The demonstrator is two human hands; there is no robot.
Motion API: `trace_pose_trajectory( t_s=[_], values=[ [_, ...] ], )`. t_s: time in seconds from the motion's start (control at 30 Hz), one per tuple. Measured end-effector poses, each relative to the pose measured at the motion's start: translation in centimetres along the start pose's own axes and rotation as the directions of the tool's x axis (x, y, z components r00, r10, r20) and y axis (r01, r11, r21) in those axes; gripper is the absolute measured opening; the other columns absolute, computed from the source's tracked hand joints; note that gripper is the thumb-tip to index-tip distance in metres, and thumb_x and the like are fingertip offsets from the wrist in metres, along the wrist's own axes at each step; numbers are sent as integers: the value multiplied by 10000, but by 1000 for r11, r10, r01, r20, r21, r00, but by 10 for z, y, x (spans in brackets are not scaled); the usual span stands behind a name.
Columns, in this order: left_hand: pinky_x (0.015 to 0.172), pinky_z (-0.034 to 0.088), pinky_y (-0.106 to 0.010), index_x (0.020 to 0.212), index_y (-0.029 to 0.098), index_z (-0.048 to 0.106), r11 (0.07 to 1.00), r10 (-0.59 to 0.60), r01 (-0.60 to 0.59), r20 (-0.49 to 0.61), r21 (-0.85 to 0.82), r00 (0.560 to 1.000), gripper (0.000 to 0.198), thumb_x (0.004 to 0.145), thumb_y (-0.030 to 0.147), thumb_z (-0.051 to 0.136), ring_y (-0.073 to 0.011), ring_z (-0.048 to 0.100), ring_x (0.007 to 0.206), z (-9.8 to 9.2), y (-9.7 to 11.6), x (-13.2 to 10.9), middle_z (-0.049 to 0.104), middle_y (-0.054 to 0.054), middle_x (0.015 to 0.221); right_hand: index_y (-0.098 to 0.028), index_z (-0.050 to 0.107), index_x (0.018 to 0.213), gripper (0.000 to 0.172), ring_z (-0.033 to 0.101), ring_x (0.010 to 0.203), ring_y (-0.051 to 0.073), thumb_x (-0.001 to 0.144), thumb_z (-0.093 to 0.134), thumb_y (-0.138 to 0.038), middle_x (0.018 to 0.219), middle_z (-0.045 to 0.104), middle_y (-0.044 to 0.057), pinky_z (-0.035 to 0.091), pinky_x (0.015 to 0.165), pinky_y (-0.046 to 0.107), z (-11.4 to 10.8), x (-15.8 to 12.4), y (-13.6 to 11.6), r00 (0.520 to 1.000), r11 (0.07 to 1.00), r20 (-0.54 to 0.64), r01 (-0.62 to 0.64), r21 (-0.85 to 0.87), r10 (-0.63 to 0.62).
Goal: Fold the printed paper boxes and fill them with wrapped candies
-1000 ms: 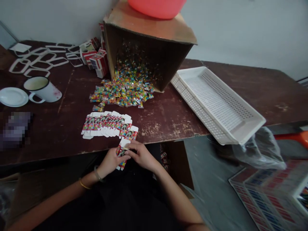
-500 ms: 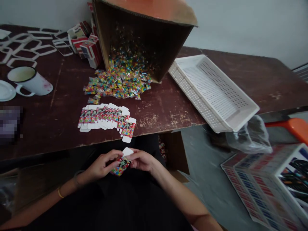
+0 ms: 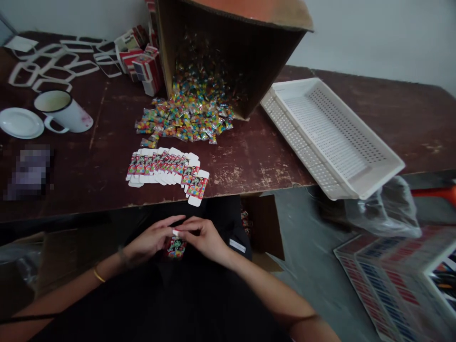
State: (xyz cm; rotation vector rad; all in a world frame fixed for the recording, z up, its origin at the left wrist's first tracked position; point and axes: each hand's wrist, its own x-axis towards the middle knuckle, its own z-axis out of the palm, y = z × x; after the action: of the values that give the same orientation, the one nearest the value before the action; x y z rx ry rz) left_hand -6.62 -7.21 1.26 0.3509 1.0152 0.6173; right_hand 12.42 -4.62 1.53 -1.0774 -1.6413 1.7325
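Note:
Over my lap, below the table's front edge, a small printed candy box [image 3: 175, 248] with red and colourful artwork sits between my hands. My left hand [image 3: 152, 239] grips it along its left side. The thumb and fingers of my right hand [image 3: 204, 239] press on the white flap at its top. On the table just beyond lies an overlapping row of flat, unfolded candy boxes [image 3: 162, 166], white flaps sticking out. Behind that row, small clear packets of colourful candy [image 3: 188, 121] spill from a large cardboard carton [image 3: 166, 52] tipped on its side.
A white perforated plastic basket [image 3: 342, 137] stands at the table's right. To the left are an enamel mug [image 3: 66, 113], a white lid [image 3: 21, 124] and several white-edged frames [image 3: 53, 66]. An open carton [image 3: 265, 228] rests under the table; stacked crates [image 3: 384, 280] stand at right.
My right hand has moved over the top of the candy box, and its upright white flap is now pressed down. The view has shifted, so the table's things appear further right.

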Motion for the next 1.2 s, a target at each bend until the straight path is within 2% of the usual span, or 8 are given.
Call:
trace_pose_trajectory(
  t_s=[0.1,0.4,0.7,0.87,0.97,1.03,1.1,1.2],
  values=[
    [817,501,-332,1224,244,641,999,-45,45,42,6,998,467,762,198,688,-238,668,977,-6,0,-1,729,-83,1116,-218,781,919,142,646,792,147,832,693,-287,871,704,38,502,744,271,-2,8,9,1000,999,1,-22,26,22],
    [1011,420,-376,1308,244,581,965,68,-131,264,229,962,511,814,169,686,-247,576,1221,-12,3,1,662,-83,1281,-223,780,913,125,624,758,130,835,685,-241,831,686,25,498,735,261,-17,19,17,995,1000,103,-6,-22,8],
    [988,429,-352,1346,263,544,974,-3,-69,320,215,947,573,802,167,697,-237,594,1193,-21,10,6,632,-98,1327,-209,761,966,173,616,769,130,892,608,-242,836,660,31,504,726,251,-18,19,13,988,987,141,80,-142,-60],
    [845,480,-291,1453,270,396,987,-51,2,301,159,952,756,772,204,716,-214,659,1047,-29,-5,6,654,-106,1273,-196,635,1245,365,608,1035,183,890,554,-183,1136,646,94,496,895,294,-14,3,1,876,847,434,386,-366,-212],
    [807,491,-292,1367,256,520,956,35,-118,297,267,954,637,755,210,693,-219,659,980,-28,-4,6,696,-73,1143,-222,676,1164,271,632,1016,145,927,544,-236,1097,678,52,495,901,255,-39,40,-3,787,831,568,469,-301,-238],
    [738,491,-271,1274,259,605,879,86,-190,245,438,966,538,745,183,661,-204,665,862,-28,3,5,719,-39,1011,-210,718,1039,232,641,1004,148,957,514,-285,1050,700,47,489,921,278,-74,92,-8,819,792,511,485,-371,-262],
    [676,473,-251,1184,258,658,771,86,-180,180,611,980,481,715,152,646,-196,659,777,-31,14,-1,726,-14,913,-172,708,1067,269,603,1105,203,974,470,-256,1146,678,108,438,1009,379,-115,150,-13,943,677,153,320,-663,-296],
    [628,441,-239,930,220,694,644,6,-112,141,757,990,244,695,170,651,-203,641,732,-44,33,-18,720,-1,798,-97,586,1285,393,428,1325,310,930,550,-262,1396,517,194,276,1121,523,-160,198,-5,947,462,-75,83,-883,-312]
  ],
)
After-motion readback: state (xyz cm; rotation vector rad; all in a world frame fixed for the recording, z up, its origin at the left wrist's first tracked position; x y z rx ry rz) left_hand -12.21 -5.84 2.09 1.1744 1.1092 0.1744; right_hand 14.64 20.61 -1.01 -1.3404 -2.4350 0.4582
